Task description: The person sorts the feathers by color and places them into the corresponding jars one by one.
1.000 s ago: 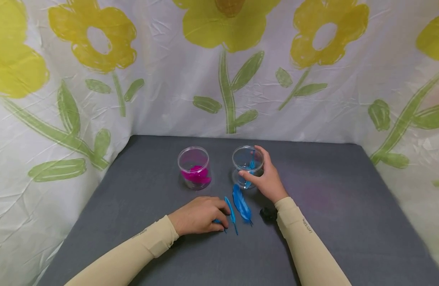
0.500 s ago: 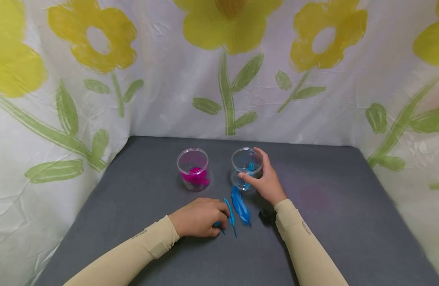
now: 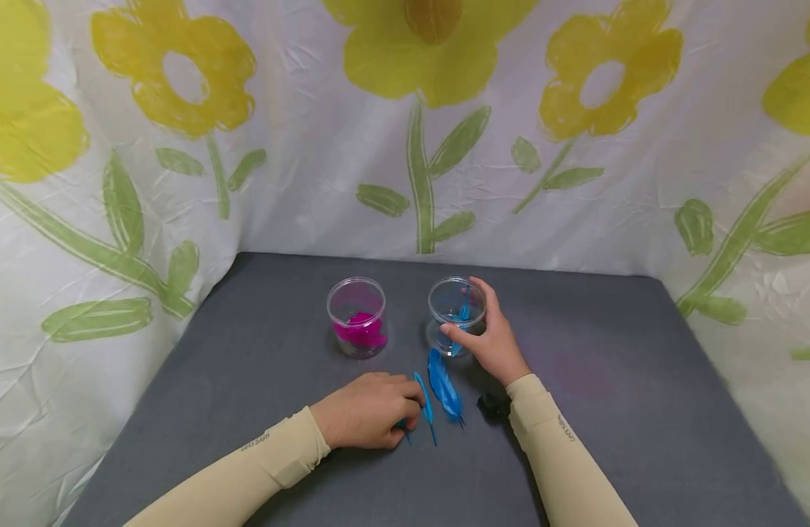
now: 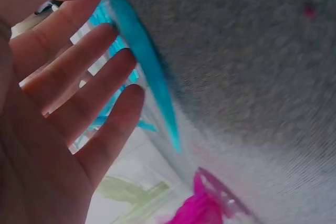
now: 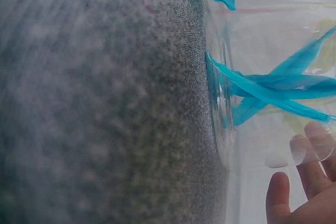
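My right hand [image 3: 492,340] grips the side of a clear round jar [image 3: 438,333], thumb in front and fingers behind. Several blue feathers [image 5: 283,85] stand crossed inside that jar. On the cloth in front of it lies a broad blue feather [image 3: 446,388], with a thin blue feather [image 3: 426,410] to its left. My left hand [image 3: 372,410] is low over the cloth beside the thin one, pinching another blue feather [image 3: 409,437] that it mostly hides; only a bit of quill shows. In the left wrist view, a blue feather [image 4: 149,72] extends from the thumb and index finger.
A second clear jar [image 3: 356,300] with magenta feathers [image 3: 362,331] stands to the left of the gripped one. A small black object [image 3: 493,407] is by my right wrist. The grey cloth-covered table [image 3: 260,315] meets a flower-painted curtain [image 3: 306,183] behind.
My left fingers and thumb have drawn together round the feather under them. The right hand keeps its hold on the jar. The head view has tilted slightly upward.
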Tool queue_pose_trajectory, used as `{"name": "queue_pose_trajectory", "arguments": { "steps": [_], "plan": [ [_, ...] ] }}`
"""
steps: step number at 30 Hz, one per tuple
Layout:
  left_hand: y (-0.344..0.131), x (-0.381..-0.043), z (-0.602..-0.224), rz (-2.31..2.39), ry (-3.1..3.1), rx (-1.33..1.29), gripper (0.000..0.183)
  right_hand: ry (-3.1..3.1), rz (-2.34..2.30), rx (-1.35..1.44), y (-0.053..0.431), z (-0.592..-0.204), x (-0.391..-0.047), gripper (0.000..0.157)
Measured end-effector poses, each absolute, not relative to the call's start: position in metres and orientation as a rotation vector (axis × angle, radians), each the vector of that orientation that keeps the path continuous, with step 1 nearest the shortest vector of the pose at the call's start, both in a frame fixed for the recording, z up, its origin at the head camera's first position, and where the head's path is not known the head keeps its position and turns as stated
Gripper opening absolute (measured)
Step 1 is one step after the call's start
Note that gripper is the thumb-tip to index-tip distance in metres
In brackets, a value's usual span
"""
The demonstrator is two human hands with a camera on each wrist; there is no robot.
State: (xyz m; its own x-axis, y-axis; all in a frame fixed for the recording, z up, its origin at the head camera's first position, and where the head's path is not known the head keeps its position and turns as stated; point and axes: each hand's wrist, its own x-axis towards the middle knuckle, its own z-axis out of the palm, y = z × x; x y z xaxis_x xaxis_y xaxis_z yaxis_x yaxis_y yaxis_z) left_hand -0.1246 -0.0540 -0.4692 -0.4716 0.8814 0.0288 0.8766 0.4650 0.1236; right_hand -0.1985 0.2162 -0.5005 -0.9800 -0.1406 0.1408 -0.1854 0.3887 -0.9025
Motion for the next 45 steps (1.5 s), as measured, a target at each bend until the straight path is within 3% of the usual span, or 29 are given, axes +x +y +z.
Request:
{"name": "queue_pose_trajectory", "arguments": {
  "steps": [9, 20, 31, 45],
  "plan": [
    [-0.048, -0.12, -0.467, -0.077, 2.697, 1.719, 0.016, -2.599, 1.682, 0.312, 0.216, -0.498, -0.199, 0.098],
    [-0.048, -0.122, -0.469, -0.05, 2.696, 1.723, 0.016, -2.592, 1.675, 0.298, 0.217, -0.505, -0.198, 0.098],
    [-0.048, -0.142, -0.455, 0.3, 2.701, 1.657, 0.012, -2.556, 1.695, 0.317, 0.216, -0.502, -0.199, 0.097],
    [-0.033, -0.17, -0.426, 1.261, 2.362, 1.218, 0.013, -2.533, 1.721, 0.319, 0.217, -0.503, -0.2, 0.097]
  ]
}}
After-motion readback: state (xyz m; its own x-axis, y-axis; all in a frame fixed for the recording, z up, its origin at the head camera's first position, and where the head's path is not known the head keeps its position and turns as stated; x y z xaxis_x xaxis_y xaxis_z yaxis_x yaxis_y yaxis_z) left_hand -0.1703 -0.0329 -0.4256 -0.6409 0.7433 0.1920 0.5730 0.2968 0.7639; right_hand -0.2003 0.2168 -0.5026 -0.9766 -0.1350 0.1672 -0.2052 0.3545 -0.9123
